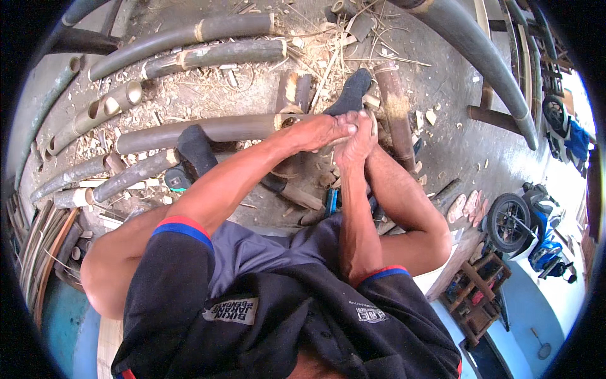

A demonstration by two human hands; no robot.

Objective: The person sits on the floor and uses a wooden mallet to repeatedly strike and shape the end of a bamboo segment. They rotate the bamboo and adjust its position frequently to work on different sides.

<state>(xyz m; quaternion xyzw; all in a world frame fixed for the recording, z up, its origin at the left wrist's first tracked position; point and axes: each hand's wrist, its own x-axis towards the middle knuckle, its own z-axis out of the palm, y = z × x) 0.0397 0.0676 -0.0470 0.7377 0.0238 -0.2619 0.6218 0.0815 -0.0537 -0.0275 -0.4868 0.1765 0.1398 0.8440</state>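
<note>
My left hand (320,132) and my right hand (357,144) meet in front of my right foot, both closed. Between them a narrow, pale, curved edge shows at the fingers; most of it is hidden, so its kind cannot be told. Beneath my left wrist lies a thick brown bamboo pole (208,131), its cut end close to the left hand. My left foot (196,149) in a dark sock rests against this pole. My right foot (351,92), also in a dark sock, is stretched out just beyond the hands.
More bamboo poles (221,54) lie across the floor among pale shavings (246,78). A notched bamboo piece (95,117) is at the left; a short reddish-brown length (394,114) lies right of my hands. A large bamboo frame (473,44), slippers (468,206) and a motorcycle (530,221) stand rightward.
</note>
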